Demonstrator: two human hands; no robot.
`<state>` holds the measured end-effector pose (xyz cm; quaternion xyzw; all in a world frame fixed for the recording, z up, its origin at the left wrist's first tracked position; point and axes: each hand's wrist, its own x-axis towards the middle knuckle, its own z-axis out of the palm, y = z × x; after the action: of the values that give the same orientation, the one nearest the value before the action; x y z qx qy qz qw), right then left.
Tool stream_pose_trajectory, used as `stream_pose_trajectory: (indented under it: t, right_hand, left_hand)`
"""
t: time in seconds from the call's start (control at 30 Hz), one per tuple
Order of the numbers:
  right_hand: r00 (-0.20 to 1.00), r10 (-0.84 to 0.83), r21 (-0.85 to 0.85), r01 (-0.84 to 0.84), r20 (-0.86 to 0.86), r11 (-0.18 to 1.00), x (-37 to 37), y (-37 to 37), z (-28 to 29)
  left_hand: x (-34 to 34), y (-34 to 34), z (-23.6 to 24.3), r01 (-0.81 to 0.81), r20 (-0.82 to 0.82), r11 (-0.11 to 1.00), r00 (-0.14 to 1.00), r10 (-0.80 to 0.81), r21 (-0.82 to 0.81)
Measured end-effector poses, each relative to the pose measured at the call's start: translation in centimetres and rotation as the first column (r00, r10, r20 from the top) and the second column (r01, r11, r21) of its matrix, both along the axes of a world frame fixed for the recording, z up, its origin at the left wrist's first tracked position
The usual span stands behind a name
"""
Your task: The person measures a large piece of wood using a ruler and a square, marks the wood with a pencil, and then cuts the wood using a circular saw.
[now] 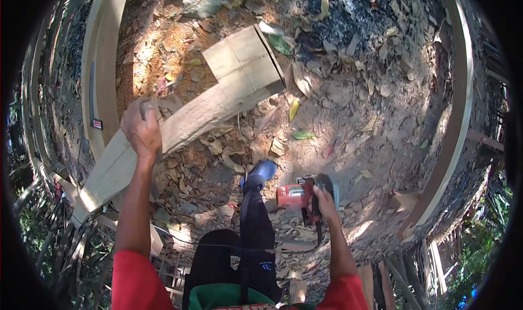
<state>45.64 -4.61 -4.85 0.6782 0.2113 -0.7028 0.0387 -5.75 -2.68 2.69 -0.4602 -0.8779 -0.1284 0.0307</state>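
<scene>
A thick, pale wooden piece [201,116] with a broad block-like head lies slanted from lower left to upper centre. Pencil-like lines cross its head. My left hand [143,127] rests on its middle, with the fingers curled over the far edge. In my right hand [325,201] is a red-and-black circular saw [294,195], gripped by its handle. The saw's round grey side faces right, and it hangs above the ground, apart from the wood. A dark cord [318,236] trails from it. Whether its blade is turning cannot be seen.
Long boards [106,53] stand along the left, with a try square [96,123] lying on them. Another long beam [455,108] curves down the right. Dry leaves and sawdust [147,59] cover the soil. My blue shoe [264,170] is between wood and saw.
</scene>
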Motion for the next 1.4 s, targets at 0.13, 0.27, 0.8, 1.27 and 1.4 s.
stream_pose_trajectory:
  t: [0.13, 0.27, 0.8, 1.27, 1.4]
  right_hand:
    - [0.750, 0.468, 0.077, -0.562, 0.467, 0.823, 8.7, -4.6, -20.0]
    - [0.525, 0.659, -0.189, -0.687, 0.539, 0.702, 6.4, -6.5, -30.1]
    - [0.970, 0.241, 0.479, -0.203, -0.017, 0.854, -16.1, -1.7, -16.6]
    - [0.801, -0.528, 0.226, 0.590, -0.282, 0.775, -37.6, -2.3, 2.9]
    - [0.671, -0.644, 0.195, 0.732, -0.367, 0.652, -41.3, -2.2, 5.6]
  left_hand:
    - [2.0, 2.2, -1.3, -0.025, 0.158, 0.999, 0.987, 0.021, 0.020]
    - [2.0, 2.1, -1.2, -0.089, 0.244, 0.995, 0.967, 0.078, 0.036]
    - [1.7, 1.5, -0.8, -0.014, 0.053, 0.999, 0.998, 0.012, 0.042]
    - [-13.7, 1.6, -7.4, 0.504, 0.823, 0.653, 0.404, 0.400, -0.565]
    - [-16.5, -3.1, -12.3, 0.541, 0.800, 0.590, 0.398, 0.450, -0.600]
